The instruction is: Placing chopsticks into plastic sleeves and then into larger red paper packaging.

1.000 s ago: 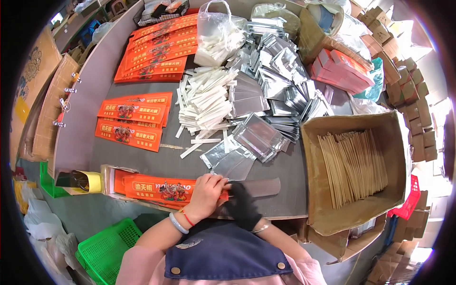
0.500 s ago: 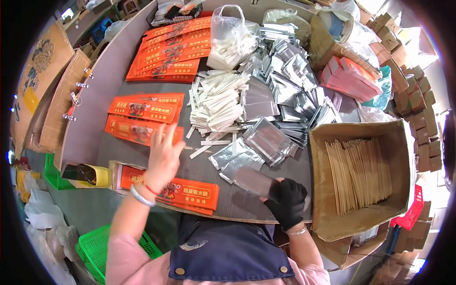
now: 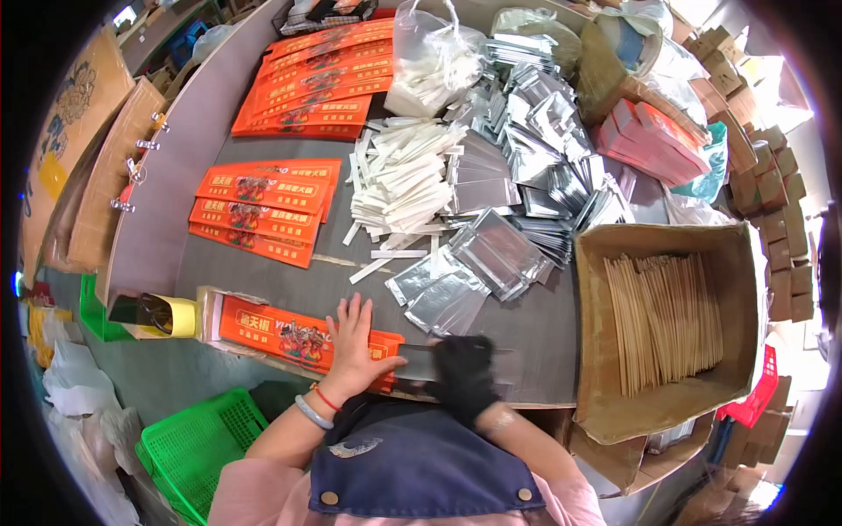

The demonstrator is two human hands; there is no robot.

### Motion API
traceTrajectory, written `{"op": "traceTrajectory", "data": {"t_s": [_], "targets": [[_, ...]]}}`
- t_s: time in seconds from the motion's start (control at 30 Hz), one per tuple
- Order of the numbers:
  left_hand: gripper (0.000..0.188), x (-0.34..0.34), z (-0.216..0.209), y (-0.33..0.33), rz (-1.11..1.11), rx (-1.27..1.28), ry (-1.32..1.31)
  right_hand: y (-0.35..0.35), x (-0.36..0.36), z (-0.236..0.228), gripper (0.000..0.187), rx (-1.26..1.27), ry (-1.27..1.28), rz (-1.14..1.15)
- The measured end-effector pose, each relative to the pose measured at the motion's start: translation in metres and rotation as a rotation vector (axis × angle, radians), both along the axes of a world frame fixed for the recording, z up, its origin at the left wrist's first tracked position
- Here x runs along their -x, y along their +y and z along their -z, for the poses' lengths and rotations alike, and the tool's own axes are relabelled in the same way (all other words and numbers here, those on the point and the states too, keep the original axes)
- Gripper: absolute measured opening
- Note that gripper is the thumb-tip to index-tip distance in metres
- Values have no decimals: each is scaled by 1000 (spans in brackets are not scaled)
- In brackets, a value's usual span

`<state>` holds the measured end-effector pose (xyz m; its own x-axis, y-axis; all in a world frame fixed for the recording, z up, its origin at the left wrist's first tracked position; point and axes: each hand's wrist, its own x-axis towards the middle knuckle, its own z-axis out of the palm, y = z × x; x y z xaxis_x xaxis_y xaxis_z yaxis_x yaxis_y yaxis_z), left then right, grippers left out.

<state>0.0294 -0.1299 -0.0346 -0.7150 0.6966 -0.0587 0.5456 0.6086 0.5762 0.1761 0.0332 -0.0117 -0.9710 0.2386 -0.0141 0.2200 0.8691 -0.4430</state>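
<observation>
My left hand lies flat with fingers spread on the right part of a small stack of orange-red printed paper sleeves at the table's front edge. Its thumb points right, along the stack's right end. Just beyond that end, my right hand, in a black glove with bare fingertips, grips a flat clear plastic packet. Motion smears the glove and the packet, and I cannot tell whether the packet's left end is inside a sleeve. Silver-edged clear packets lie loose just behind my right hand.
Overlapping sleeves lie at the left, with a larger pile behind. White paper strips and silver packets heap mid-table. A cardboard box of wooden sticks stands right. A green basket sits below.
My left hand has moved from the left-hand sleeves down to the front stack. My right hand has brought the clear packet left, to that stack's right end. The view has shifted slightly.
</observation>
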Motion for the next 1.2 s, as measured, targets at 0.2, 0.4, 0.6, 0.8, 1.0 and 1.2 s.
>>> {"op": "traceTrajectory", "data": {"t_s": [0.2, 0.4, 0.6, 0.8, 1.0, 1.2], "targets": [[73, 22, 7, 45, 81, -294, 21, 29, -1, 4, 71, 33, 380, 42], [40, 46, 5, 124, -86, -33, 232, 179, -135, 7, 46, -245, 8, 1050], [17, 53, 11, 114, 21, -24, 172, 213, -188, 33, 38, -496, -225, 1093], [10, 52, 8, 92, 70, 37, 135, 203, -171, 29, 18, -568, -284, 1035], [36, 43, -3, 79, 42, 29, 220, 195, -173, 19, 16, -487, -411, 1095], [36, 56, -4, 80, 88, 32, 49, 199, -192, 16, 19, -151, -263, 1043]]}}
